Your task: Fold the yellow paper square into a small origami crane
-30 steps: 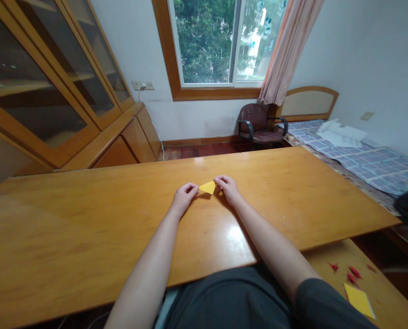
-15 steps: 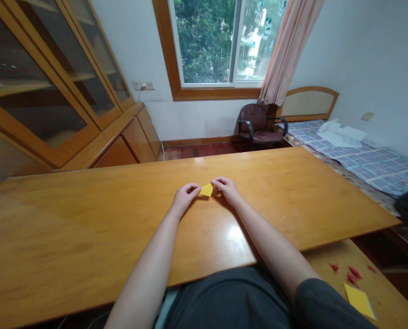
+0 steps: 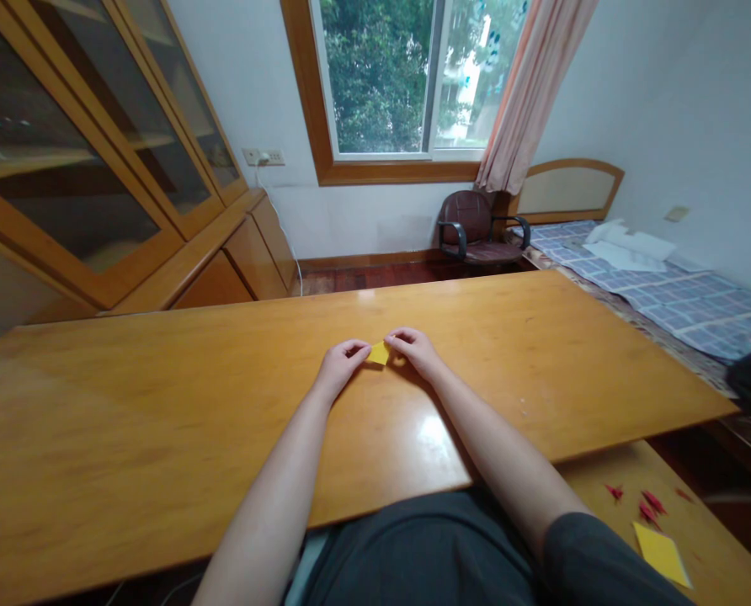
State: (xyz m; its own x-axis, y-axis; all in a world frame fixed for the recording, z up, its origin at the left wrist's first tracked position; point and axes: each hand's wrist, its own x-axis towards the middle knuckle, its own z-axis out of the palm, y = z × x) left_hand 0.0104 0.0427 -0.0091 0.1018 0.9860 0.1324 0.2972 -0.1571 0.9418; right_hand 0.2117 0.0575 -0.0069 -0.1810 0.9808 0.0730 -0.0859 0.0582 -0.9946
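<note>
A small folded piece of yellow paper lies at the middle of the wooden table. My left hand pinches its left end with curled fingers. My right hand pinches its right end, fingers bent over the fold. Both hands rest low on the tabletop, close together, and cover most of the paper.
A lower wooden surface at the bottom right carries a yellow paper square and several small red folded pieces. Glass-door cabinets stand to the left. A dark chair and a bed are beyond the table.
My hands have moved closer together, and the visible yellow paper has shrunk from a wider triangle to a small patch between my fingers.
</note>
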